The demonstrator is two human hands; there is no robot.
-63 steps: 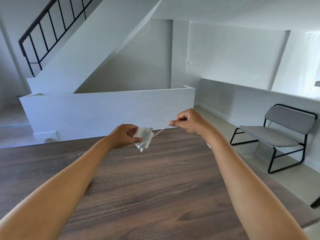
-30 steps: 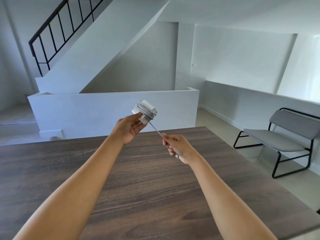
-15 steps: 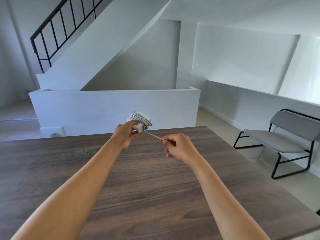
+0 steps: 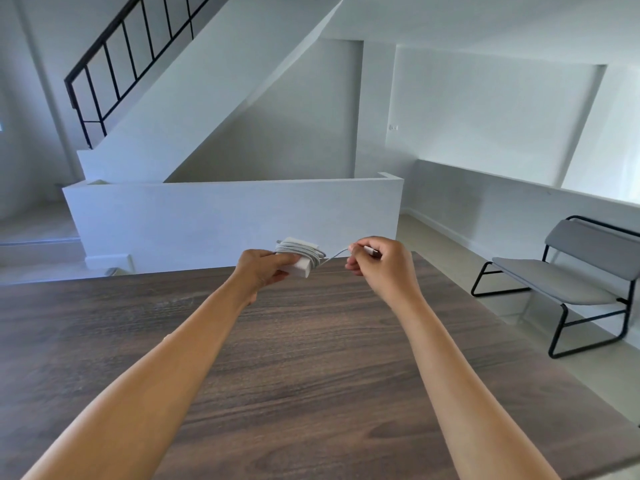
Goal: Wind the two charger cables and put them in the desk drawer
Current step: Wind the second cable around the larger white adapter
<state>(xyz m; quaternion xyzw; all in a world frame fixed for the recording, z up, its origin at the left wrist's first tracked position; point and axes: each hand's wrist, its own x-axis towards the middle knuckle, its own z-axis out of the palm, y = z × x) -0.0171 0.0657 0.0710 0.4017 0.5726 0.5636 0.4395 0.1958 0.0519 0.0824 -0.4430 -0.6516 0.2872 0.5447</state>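
Now | left hand (image 4: 265,268) grips charger (image 4: 300,258), lengthwise left-right | right hand (image 4: 379,268) pinches cable end (image 4: 371,251)

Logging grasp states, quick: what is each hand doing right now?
Left hand: grips the white charger brick.
Right hand: pinches the cable's plug end.

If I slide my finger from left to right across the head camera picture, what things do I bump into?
Black metal stair railing → left hand → white charger block wrapped in grey cable → right hand → grey padded bench with black frame.
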